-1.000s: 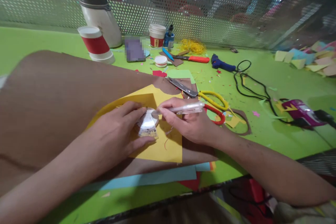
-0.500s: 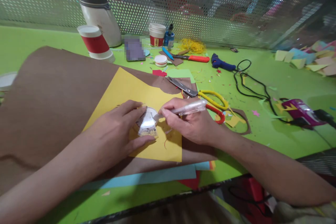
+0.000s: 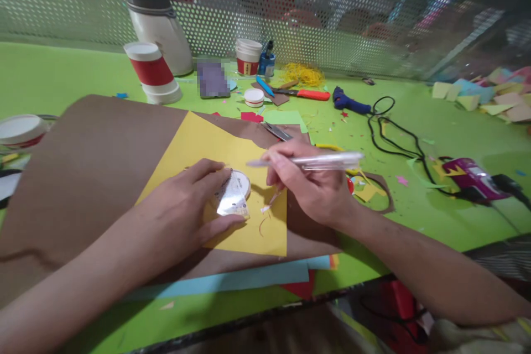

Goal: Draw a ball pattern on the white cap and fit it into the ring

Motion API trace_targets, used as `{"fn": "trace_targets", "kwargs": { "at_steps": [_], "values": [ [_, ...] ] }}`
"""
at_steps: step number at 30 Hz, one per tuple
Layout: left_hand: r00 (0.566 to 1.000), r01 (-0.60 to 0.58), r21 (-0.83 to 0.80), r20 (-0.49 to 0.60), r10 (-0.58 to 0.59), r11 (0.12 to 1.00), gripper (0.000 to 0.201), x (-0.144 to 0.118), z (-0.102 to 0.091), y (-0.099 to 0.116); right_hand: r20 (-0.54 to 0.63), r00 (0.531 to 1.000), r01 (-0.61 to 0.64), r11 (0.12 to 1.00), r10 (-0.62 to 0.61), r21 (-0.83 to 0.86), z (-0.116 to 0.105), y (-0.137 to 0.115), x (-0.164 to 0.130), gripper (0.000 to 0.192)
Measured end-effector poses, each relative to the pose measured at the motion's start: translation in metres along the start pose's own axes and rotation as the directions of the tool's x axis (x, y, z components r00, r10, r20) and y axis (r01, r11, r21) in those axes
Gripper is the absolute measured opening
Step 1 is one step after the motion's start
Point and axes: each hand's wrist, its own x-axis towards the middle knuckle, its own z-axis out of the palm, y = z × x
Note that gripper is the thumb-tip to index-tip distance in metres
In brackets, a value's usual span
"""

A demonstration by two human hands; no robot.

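Observation:
On a yellow paper sheet (image 3: 249,235) lies a white round disc (image 3: 241,181) with a clear plastic protractor (image 3: 232,204) over it. My left hand (image 3: 186,202) presses on the protractor, its fingers at the upper edge and its thumb at the lower. My right hand (image 3: 311,185) is closed around a clear-barrelled pen (image 3: 327,161), held nearly level above the paper to the right of the disc. The pen is somewhat blurred. A curved mark shows on the yellow paper. Behind my right hand, scissors (image 3: 279,131) are mostly hidden. Beneath the yellow paper is a large brown sheet (image 3: 91,177).
At the back stand a red-and-white cup (image 3: 151,72), a kettle (image 3: 161,38) and smaller cups (image 3: 248,58). A utility knife (image 3: 313,95) and a blue glue gun (image 3: 350,102) lie farther right, with a black cord (image 3: 409,146). Paper scraps litter the green table (image 3: 435,232).
My right hand has lifted the pen from the disc's edge and shifted right, now covering more of the scissors. My left hand stays in place. The brown sheet's raised left part sits lower.

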Motion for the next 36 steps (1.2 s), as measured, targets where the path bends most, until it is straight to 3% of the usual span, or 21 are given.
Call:
{"fn": "trace_targets", "kwargs": {
  "at_steps": [3, 7, 10, 13, 17, 22, 26, 32, 36],
  "values": [
    [0.999, 0.051, -0.027, -0.016, -0.051, 0.998, 0.058, 0.001, -0.004, -0.001, 0.0, 1.0, 0.031, 0.999, -0.031, -0.009, -0.001, 0.009, 0.001, 0.018],
    [0.981, 0.169, -0.171, -0.063, -0.182, 0.971, 0.075, 0.002, -0.005, -0.012, 0.171, 0.982, 0.103, 0.981, -0.074, -0.167, 0.002, 0.021, 0.003, 0.013],
    [0.956, 0.268, -0.382, -0.01, -0.294, 0.884, 0.09, 0.003, -0.004, -0.02, 0.277, 0.961, 0.092, 0.957, -0.013, -0.275, 0.009, 0.02, 0.001, 0.037],
    [0.931, 0.335, -0.558, 0.072, -0.358, 0.759, 0.1, 0.004, -0.004, -0.025, 0.309, 0.948, 0.047, 0.926, 0.077, -0.375, 0.016, 0.014, 0.0, 0.055],
    [0.911, 0.375, -0.626, 0.113, -0.397, 0.683, 0.111, 0.006, -0.005, -0.033, 0.35, 0.933, 0.061, 0.924, 0.081, -0.376, 0.021, 0.012, 0.002, 0.05],
    [0.933, 0.337, -0.58, 0.102, -0.344, 0.741, 0.11, 0.007, -0.006, -0.044, 0.411, 0.911, 0.15, 0.953, -0.029, -0.265, 0.015, 0.024, 0.011, 0.044],
    [0.967, 0.251, -0.48, 0.095, -0.235, 0.841, 0.105, 0.005, -0.009, -0.044, 0.456, 0.89, 0.088, 0.968, 0.03, -0.235, 0.002, 0.024, 0.016, 0.054],
    [0.981, 0.193, -0.46, 0.088, -0.172, 0.867, 0.096, 0.001, -0.013, -0.051, 0.331, 0.941, 0.054, 0.94, 0.064, -0.336, -0.002, 0.016, 0.009, 0.043],
    [0.984, 0.177, -0.35, 0.073, -0.162, 0.92, 0.103, 0.001, -0.015, -0.054, 0.327, 0.941, 0.053, 0.922, 0.083, -0.385, 0.011, 0.014, 0.004, 0.053]
  ]
}}
